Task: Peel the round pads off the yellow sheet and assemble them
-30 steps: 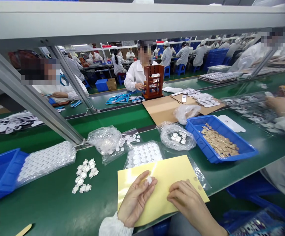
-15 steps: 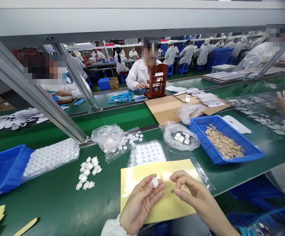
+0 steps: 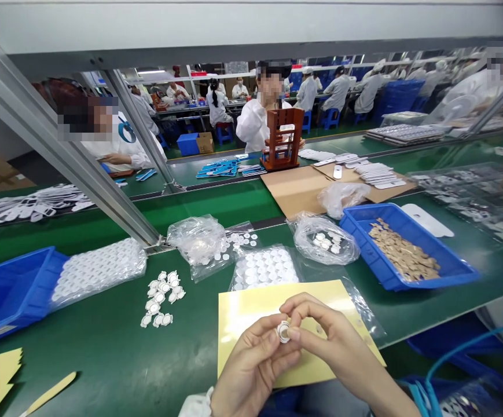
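Observation:
My left hand (image 3: 255, 359) pinches a small white round part (image 3: 283, 332) with little tabs on its rim, above a glossy yellow sheet (image 3: 242, 307). The thumb and forefinger of my right hand (image 3: 316, 330) are closed at the right edge of the same part. A greyish-tan round area shows in its middle. Small discs lie on the sheet, partly behind my right hand. To the left, several similar white parts (image 3: 160, 296) lie loose on the green table (image 3: 116, 359). Just beyond the sheet is a clear bag with rows of white discs (image 3: 266, 267).
A blue tray (image 3: 364, 255) of tan pieces stands at right. Plastic bags (image 3: 197, 240) of small parts lie behind the sheet. At left are another blue tray (image 3: 17, 289), a wrapped white stack (image 3: 99, 269) and a yellow-handled knife (image 3: 54, 391). Co-workers sit across the bench.
My right hand has moved left to the white part, and its thumb and forefinger now meet it. The view has shifted slightly, and the co-worker opposite has moved their hand.

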Motion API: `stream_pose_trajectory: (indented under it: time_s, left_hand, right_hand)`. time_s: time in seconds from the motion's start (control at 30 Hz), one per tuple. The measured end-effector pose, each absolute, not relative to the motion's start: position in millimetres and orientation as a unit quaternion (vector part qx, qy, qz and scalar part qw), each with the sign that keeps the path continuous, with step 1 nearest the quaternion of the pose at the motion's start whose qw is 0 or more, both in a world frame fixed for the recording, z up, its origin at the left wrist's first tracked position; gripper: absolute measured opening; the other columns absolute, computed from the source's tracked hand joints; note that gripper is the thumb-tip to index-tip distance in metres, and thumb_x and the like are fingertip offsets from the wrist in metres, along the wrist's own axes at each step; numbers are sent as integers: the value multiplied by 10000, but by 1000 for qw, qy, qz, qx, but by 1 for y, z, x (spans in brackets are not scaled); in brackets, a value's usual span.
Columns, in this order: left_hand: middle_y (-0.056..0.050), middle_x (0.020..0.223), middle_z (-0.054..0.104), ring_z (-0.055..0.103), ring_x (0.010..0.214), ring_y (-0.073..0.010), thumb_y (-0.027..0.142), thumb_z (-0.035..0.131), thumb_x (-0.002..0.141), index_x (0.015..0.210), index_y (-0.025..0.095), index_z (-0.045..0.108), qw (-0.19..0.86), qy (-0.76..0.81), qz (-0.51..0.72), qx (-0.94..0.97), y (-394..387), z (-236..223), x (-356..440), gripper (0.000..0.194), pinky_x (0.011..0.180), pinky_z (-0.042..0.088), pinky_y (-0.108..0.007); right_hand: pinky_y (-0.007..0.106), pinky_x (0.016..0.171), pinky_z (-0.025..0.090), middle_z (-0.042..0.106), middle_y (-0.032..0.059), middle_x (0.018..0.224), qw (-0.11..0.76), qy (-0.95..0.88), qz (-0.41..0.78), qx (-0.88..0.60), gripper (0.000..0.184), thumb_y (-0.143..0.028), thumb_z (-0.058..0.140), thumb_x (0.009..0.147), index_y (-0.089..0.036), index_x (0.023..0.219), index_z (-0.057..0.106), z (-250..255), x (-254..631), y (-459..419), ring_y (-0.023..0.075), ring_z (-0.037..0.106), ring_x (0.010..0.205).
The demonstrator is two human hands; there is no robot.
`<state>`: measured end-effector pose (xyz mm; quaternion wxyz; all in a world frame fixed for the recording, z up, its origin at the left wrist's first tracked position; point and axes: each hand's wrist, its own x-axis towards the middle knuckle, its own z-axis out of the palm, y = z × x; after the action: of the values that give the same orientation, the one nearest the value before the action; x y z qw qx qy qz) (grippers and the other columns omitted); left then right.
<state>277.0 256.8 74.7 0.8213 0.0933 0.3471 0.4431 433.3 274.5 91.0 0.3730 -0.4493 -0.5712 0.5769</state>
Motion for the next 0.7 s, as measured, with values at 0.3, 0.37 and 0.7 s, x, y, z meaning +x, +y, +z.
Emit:
stream_pose_trajectory:
  time_s: [0.3, 0.37, 0.7]
  left_hand:
    - [-62, 854, 764, 718, 766, -142, 151, 719, 729, 898, 146, 716, 825, 343, 437, 101, 254, 73, 276, 169, 742, 567, -226]
    - [-62, 859, 763, 718, 771, -142, 151, 716, 732, 901, 145, 716, 824, 345, 437, 102, 254, 74, 277, 169, 745, 566, -226]
    - [-57, 818, 761, 715, 752, -137, 135, 712, 731, 904, 145, 714, 827, 344, 434, 97, 252, 73, 279, 173, 751, 569, -234]
  right_hand:
    - [307, 874, 420, 596, 41, 964, 393, -536, 628, -405, 139, -285, 646, 800, -190, 722, 583, 85, 437, 275, 187, 566, 941]
    - [301, 878, 416, 596, 38, 970, 395, -537, 629, -400, 132, -278, 642, 803, -190, 725, 584, 85, 437, 275, 182, 566, 945]
    - [256, 872, 405, 598, 11, 961, 394, -552, 603, -420, 112, -211, 631, 815, -197, 718, 577, 89, 437, 271, 150, 565, 950]
